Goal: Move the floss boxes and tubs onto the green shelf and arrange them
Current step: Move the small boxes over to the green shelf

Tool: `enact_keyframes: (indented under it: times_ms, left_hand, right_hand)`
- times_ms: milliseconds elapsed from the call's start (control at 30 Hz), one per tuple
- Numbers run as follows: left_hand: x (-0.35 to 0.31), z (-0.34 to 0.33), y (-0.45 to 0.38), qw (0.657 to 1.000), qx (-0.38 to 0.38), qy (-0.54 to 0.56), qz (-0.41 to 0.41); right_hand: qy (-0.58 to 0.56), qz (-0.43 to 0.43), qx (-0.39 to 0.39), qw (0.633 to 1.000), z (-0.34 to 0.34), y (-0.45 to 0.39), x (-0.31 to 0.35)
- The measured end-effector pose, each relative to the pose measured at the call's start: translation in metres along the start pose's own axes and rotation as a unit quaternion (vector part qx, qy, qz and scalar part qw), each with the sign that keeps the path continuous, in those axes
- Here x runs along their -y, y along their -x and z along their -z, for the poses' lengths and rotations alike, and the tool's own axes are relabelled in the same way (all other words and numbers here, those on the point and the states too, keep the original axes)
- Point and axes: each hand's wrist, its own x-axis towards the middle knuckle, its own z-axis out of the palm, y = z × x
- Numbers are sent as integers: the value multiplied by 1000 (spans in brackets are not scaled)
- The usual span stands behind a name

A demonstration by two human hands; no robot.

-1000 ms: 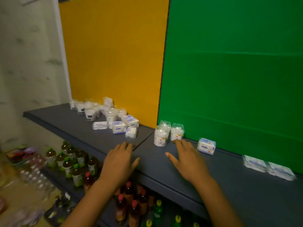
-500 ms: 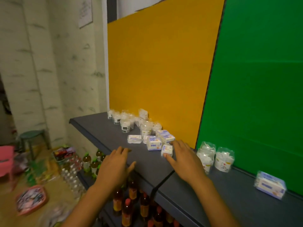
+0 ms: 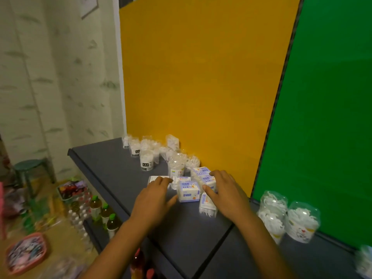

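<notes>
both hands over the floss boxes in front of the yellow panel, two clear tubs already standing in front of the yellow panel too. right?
Not quite. The head view shows the left hand and right hand at the floss boxes in front of the yellow panel, but the two clear tubs apart from the cluster stand in front of the green panel, not the yellow one.

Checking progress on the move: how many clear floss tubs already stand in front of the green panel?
2 fully in view: one tub nearest the yellow-green seam, another just right of it. A blurred item at the frame's right edge may be a third.
</notes>
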Motion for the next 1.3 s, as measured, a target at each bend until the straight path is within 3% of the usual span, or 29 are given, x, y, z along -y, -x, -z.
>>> enact_keyframes:
  times_ms: [500, 733, 900, 1067, 1300]
  left_hand:
    - [37, -70, -73, 982, 102, 146, -67]
    - [49, -78, -88, 968, 62, 226, -92]
    - [56, -77, -107, 923, -3, 347, -163]
    - [60, -82, -116, 885, -52, 439, -146]
    - [77, -93, -123, 899, -93, 409, -125]
  right_hand:
    - [37, -108, 20, 993, -41, -34, -29]
    - [12, -165, 7, 986, -49, -40, -31]
    - [-16, -196, 6, 981, -57, -48, -31]
    - [-40, -243, 14, 969, -66, -58, -29]
    - [-53, -287, 46, 955, -71, -62, -33]
